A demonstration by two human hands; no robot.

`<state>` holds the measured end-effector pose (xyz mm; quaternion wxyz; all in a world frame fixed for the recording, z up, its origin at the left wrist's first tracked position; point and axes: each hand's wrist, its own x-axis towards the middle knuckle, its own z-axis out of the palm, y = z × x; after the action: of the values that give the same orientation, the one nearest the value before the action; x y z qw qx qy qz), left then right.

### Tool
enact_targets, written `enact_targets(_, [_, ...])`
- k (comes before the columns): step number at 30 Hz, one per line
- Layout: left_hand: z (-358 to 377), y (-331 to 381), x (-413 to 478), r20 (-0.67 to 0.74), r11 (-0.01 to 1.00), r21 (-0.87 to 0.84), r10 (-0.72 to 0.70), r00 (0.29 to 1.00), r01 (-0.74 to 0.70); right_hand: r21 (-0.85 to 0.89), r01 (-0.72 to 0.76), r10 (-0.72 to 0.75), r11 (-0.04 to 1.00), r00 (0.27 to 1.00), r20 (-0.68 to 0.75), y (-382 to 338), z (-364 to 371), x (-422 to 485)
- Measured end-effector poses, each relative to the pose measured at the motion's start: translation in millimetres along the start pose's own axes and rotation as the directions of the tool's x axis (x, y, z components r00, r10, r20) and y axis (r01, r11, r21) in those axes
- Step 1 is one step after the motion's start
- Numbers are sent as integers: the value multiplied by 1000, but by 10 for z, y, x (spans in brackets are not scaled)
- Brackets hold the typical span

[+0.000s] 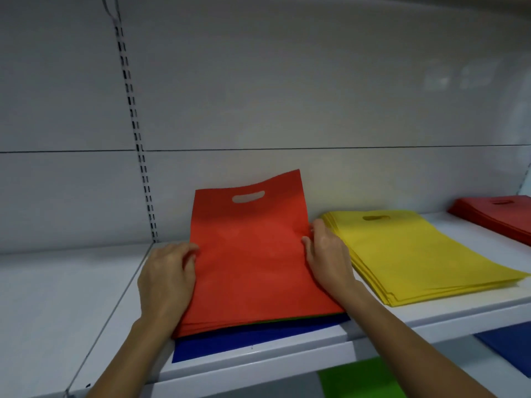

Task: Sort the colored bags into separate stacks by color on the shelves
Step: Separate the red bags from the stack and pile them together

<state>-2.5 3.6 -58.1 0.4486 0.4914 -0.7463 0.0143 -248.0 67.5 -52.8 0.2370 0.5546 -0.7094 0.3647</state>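
Observation:
A mixed pile of flat bags lies on the white shelf (287,357) in front of me. Orange-red bags (253,254) with a cut-out handle are on top, their far end curling up against the back wall. A thin green edge (287,319) and a blue bag (253,340) show beneath. My left hand (166,280) grips the left edge of the orange-red bags, fingers curled at the edge. My right hand (327,257) holds the right edge, thumb on top. A yellow stack (416,254) lies just right of my right hand.
A dark red stack (497,216) sits at the far right of the same shelf. On the shelf below, a green bag (359,380) and a blue bag (505,351) are partly visible. A slotted upright (135,133) runs up the back wall; bare shelf lies to the left.

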Motion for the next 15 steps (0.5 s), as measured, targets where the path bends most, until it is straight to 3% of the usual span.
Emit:
enact_targets(2, [22,122,89,23,996,-90,22,999,-20,149,-50,53,988,998,-16,111,-151,39])
enact_targets(4, [104,365,161,44,986,-155,67,997,-59,152,-45,59,987,994,-91,344,-384,57])
enact_targets(9, [468,1491,106,111,924,-329,241,964,-193,-87,-218,197,972,959,-201,1255,-1369,-153])
enact_targets(15, [935,3101,-387,238,758,-602,469,851,-249,-269,-436,369,859,890,-268,2330,-2757,-868])
